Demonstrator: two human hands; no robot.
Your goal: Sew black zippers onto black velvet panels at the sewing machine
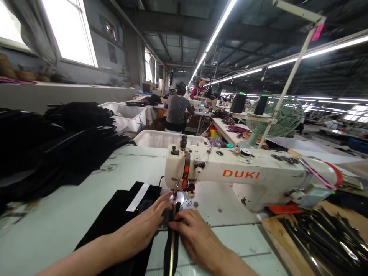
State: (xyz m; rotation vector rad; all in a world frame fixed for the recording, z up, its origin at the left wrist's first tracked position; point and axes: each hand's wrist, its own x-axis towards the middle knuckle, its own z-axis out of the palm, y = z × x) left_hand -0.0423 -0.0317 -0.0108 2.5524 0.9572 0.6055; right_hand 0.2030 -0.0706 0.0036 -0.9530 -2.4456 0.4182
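A long black zipper [172, 249] with gold teeth runs up under the presser foot of a white sewing machine [212, 172]. My right hand [198, 235] pinches its tape between thumb and forefinger, just below the foot. My left hand [149, 220] lies over a black fabric piece [112, 211], its fingers stretched toward the needle and its fingertips close beside the foot. A white strip [138, 197] lies across that fabric. The needle area is partly hidden by my fingers.
More zippers lie in a cardboard box [270, 234] at the right. Black fabric pieces [57, 145] are piled on the left. Behind the machine are a white bin [152, 136], thread cones [238, 103], a green fan [276, 115] and a seated person [178, 109].
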